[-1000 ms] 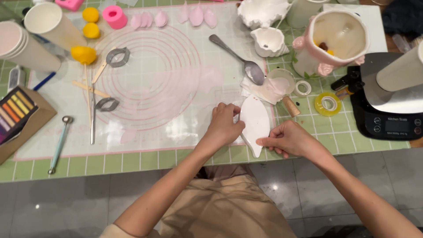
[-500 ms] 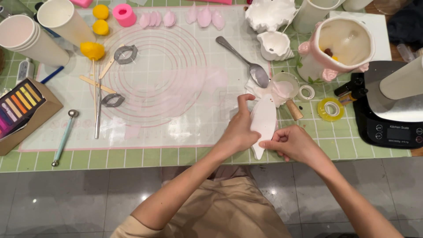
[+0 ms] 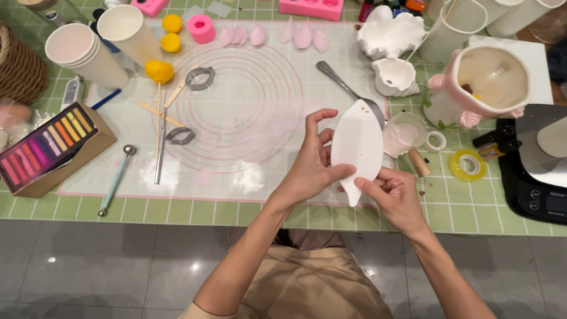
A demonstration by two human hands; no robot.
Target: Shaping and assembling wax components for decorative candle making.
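**Leaf mould lifted clear of mat**

Raised since the earlier frame, one white leaf-shaped mould (image 3: 357, 145) is gripped by the left hand (image 3: 310, 168) and right hand (image 3: 393, 195) above the table's near edge. Beyond: one silicone mat (image 3: 248, 88), two metal cutters (image 3: 180, 136), two paper cups (image 3: 80, 53).

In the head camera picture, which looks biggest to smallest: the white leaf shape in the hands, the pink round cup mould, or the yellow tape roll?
1. White leaf-shaped mould, though it is held up nearer the camera.
2. Yellow tape roll.
3. Pink round mould; it looks close to the tape roll, so that order is unsure.
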